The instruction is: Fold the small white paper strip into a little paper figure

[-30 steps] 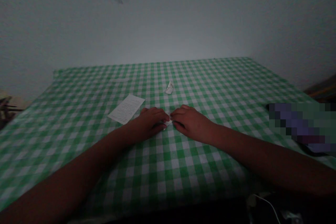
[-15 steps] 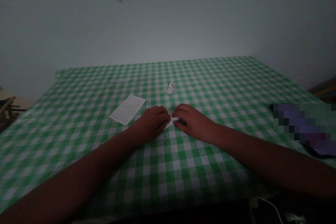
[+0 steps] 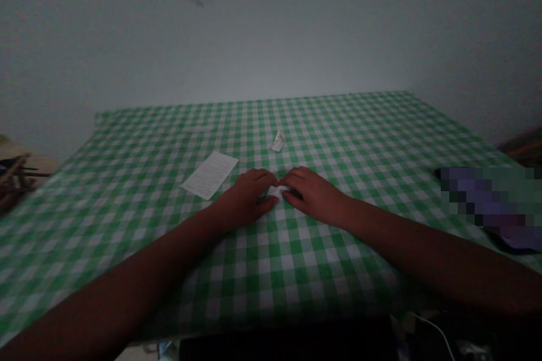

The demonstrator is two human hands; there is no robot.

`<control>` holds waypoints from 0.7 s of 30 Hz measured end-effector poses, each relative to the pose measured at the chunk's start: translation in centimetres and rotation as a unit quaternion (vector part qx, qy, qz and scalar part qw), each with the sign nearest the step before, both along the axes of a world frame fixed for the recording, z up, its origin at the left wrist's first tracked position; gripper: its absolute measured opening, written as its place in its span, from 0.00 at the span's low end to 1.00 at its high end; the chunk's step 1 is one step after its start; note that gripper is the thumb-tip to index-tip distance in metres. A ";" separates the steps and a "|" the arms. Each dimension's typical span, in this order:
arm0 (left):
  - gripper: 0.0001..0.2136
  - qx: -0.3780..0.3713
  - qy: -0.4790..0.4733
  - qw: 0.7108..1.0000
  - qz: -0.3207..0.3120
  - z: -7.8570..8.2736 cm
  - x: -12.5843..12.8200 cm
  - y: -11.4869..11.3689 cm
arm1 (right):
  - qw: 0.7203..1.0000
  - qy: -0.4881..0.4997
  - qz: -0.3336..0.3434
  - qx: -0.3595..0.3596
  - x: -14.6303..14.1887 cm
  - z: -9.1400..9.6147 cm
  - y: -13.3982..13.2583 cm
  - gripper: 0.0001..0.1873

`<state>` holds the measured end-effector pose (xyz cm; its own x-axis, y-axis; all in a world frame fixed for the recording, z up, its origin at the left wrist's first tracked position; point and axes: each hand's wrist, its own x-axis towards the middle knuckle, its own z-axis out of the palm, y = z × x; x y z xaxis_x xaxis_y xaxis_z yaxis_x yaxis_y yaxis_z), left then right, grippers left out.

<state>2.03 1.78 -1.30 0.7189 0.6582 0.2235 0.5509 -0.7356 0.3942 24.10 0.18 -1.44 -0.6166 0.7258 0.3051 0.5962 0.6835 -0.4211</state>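
My left hand [image 3: 254, 194] and my right hand [image 3: 309, 192] meet over the middle of the table, index fingertips touching or almost touching. Between their fingers and thumbs lies a small piece of white paper [image 3: 276, 191], mostly covered by the fingers. Both hands are curled around it, thumbs on the near side and fingers on the far side. Left of my left hand a printed sheet of paper [image 3: 210, 175] rests flat on the cloth. Beyond the hands is a small crumpled white scrap [image 3: 278, 141] with dark marks.
A green and white checked tablecloth [image 3: 288, 271] covers the table, whose far edge meets a pale wall [image 3: 271, 39]. At the right edge lies a dark-edged flat object [image 3: 491, 203], its surface pixelated. A white cable [image 3: 438, 331] hangs below the near edge.
My left fingers have shifted right, towards the right hand, and its thumb has come apart from the index finger. The right hand has hardly moved. The camera view has shifted slightly.
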 end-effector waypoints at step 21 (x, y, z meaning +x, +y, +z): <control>0.11 -0.056 -0.052 0.996 0.056 1.0 0.4 -0.6 | 0.980 -0.091 -0.067 0.161 -0.4 0.9 -1.7 0.12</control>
<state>2.46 1.14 -0.30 0.6169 0.7577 0.2128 0.5790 -0.6201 0.5294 23.68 -1.50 -0.54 -0.5885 0.6875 0.4255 0.7343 0.6747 -0.0744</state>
